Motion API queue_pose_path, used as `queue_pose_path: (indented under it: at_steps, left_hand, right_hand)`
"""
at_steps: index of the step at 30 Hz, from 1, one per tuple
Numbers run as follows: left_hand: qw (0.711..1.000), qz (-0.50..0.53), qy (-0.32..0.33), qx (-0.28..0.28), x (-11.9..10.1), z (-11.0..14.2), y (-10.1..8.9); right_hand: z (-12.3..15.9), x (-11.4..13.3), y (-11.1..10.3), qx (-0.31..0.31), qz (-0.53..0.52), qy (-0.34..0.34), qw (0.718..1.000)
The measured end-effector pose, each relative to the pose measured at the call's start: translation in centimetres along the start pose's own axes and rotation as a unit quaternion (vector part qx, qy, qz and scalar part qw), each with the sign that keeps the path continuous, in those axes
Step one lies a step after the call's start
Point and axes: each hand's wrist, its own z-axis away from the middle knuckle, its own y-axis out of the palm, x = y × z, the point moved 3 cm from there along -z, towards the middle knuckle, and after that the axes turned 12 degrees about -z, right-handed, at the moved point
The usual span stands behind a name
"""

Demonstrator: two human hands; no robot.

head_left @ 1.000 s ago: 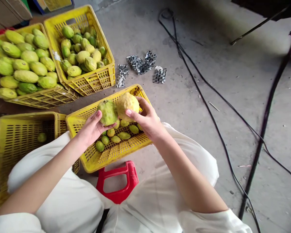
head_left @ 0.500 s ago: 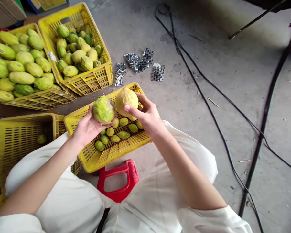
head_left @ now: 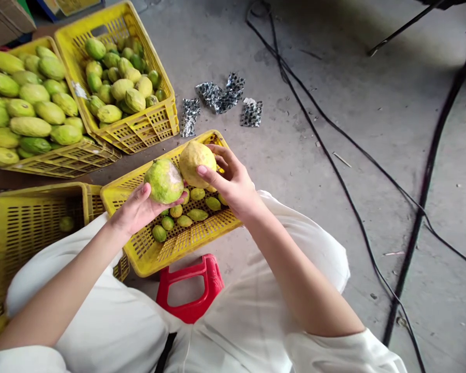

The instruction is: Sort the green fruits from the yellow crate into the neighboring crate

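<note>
My left hand (head_left: 142,207) cradles a green lemon (head_left: 163,181) from below, its thumb along the side. A pale, blemished patch on that fruit faces up and right. My right hand (head_left: 233,181) grips a yellow lemon (head_left: 197,163) from the right, thumb on the near side. The two lemons are side by side, close together or touching. Beneath them stands a yellow crate (head_left: 147,256) with several smaller green-yellow lemons (head_left: 184,221) on its bottom. My hands and the held fruit hide part of its inside.
Two yellow crates (head_left: 137,127) full of lemons stand at the upper left. A deeper crate (head_left: 19,212) at left holds one green fruit (head_left: 66,224). A red plastic stool (head_left: 213,280) is between my legs. Crumpled foil wrappers (head_left: 221,96) and black cables (head_left: 334,129) lie on the floor.
The green lemon has turned in my left hand, so more of its pale patch shows. Both lemons have shifted slightly left, and the yellow one sits a little lower.
</note>
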Motion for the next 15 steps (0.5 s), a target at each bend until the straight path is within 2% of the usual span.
queue_pose_path:
  at_steps: [8, 15]
  left_hand:
    - [0.999, 0.017, 0.002, -0.029, -0.32, -0.16, -0.01]
    - [0.997, 0.032, -0.030, -0.063, 0.23, -0.34, -0.53]
  right_hand:
    - [0.11, -0.16, 0.01, 0.008, -0.012, 0.016, 1.000]
    - [0.22, -0.09, -0.08, 0.000, -0.017, 0.026, 1.000]
